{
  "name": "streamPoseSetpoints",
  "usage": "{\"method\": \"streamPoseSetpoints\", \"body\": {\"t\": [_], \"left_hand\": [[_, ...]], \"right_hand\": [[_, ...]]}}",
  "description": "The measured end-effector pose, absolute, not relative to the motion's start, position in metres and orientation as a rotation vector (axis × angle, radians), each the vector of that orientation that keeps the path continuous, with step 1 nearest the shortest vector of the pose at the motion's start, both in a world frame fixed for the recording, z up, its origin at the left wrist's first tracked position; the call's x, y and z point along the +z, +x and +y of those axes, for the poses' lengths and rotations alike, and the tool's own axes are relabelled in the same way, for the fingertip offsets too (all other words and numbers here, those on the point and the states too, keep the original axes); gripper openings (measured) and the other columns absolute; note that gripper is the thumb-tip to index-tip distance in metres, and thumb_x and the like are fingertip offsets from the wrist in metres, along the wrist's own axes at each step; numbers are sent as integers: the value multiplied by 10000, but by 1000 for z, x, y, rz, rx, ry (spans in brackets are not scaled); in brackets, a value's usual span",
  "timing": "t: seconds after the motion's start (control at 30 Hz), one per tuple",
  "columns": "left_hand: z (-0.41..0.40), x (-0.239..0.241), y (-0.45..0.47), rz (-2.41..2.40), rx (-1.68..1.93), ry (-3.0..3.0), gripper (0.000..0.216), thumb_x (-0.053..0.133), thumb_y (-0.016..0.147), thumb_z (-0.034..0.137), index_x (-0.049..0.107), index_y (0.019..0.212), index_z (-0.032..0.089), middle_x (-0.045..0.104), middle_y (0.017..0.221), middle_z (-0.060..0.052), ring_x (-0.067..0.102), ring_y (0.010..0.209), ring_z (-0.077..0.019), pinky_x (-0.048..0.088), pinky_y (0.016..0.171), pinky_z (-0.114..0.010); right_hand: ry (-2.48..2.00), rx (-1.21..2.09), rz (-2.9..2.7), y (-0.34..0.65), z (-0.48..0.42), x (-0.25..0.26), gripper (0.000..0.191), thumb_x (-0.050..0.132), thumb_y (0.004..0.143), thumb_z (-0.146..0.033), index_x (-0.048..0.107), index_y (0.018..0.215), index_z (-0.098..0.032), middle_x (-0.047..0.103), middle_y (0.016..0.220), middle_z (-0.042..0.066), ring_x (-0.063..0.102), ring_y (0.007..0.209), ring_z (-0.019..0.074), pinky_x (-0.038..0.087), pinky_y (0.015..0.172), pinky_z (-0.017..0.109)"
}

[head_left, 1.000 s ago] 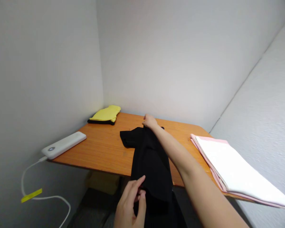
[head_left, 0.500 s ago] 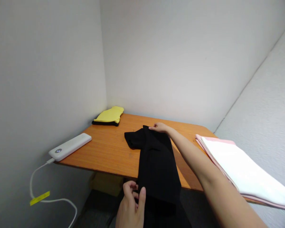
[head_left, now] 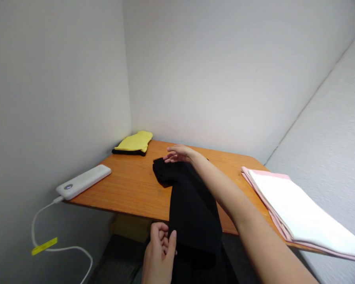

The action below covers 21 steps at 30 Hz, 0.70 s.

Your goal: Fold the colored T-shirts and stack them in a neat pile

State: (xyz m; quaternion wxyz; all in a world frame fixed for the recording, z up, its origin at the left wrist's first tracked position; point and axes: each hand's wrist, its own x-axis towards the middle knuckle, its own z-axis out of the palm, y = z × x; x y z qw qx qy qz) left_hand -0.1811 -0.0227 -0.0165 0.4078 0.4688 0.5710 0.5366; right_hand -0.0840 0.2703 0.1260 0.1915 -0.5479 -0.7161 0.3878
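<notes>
A black T-shirt (head_left: 195, 209), folded lengthwise, lies on the table with its lower end hanging over the front edge. Its short sleeve points left. My left hand (head_left: 159, 252) is at the shirt's lower left edge, fingers curled and thumb against the cloth, holding the side near the hem. At the far end my right hand (head_left: 177, 154) lies over the sleeve and shoulder, palm down, with its fingers stretched out and loosely apart. My right forearm covers part of the shirt's right side.
The wooden table (head_left: 130, 185) fits into a corner between walls. A yellow folded cloth (head_left: 134, 142) lies on a black one at the back left. A white power bank (head_left: 84, 182) with a cable sits at the left edge. White and pink folded fabric (head_left: 307, 209) lies right.
My right hand has let go of the shirt's shoulder and moved left onto the sleeve, which now sits flatter and higher. My left hand stays at the lower edge.
</notes>
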Motion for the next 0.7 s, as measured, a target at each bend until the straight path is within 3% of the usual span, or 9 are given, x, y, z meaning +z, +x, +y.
{"method": "streamPoseSetpoints", "body": {"t": [0.17, 0.33, 0.4, 0.5, 0.7], "left_hand": [[-25, -14, -190, 1375, 1268, 1207, 329, 523, 871, 543, 423, 946, 239, 568, 692, 46, 602, 588, -141, 496, 599, -263], [-23, -15, -184, 1326, 1245, 1229, 286, 496, 896, 508, 398, 950, 244, 554, 694, 51, 609, 584, -140, 484, 582, -255], [-22, -16, -175, 1307, 1250, 1239, 274, 494, 899, 496, 382, 947, 251, 538, 672, 61, 601, 560, -138, 471, 558, -245], [-22, -15, -163, 1280, 1265, 1245, 266, 473, 902, 500, 364, 941, 260, 561, 687, 53, 629, 592, -153, 457, 533, -234], [-17, 9, -179, 1623, 996, 1616, 259, 397, 933, 503, 480, 894, 261, 508, 519, 69, 561, 479, -158, 357, 520, -247]], "right_hand": [[-1563, 814, -2006, -70, 259, 120, 180, 497, 950, -249, 557, 1092, -155, 699, 1033, 120, 669, 918, 186, 523, 809, 297], [-1688, 431, -2010, -21, 228, 77, 429, 529, 907, -285, 502, 1300, -115, 514, 1373, 193, 424, 1316, 307, 297, 1096, 456], [-1756, 305, -2065, -5, 213, 50, 598, 518, 914, -395, 406, 1406, -74, 358, 1494, 220, 263, 1412, 335, 205, 1136, 491], [-1880, 124, -2188, 10, 202, 18, 761, 381, 948, -554, 257, 1495, -40, 162, 1576, 200, 100, 1463, 301, 121, 1166, 473], [-1779, 87, -2302, 10, 208, 28, 843, 240, 937, -664, 182, 1529, -67, 65, 1599, 146, -7, 1471, 277, 61, 1172, 454]]}}
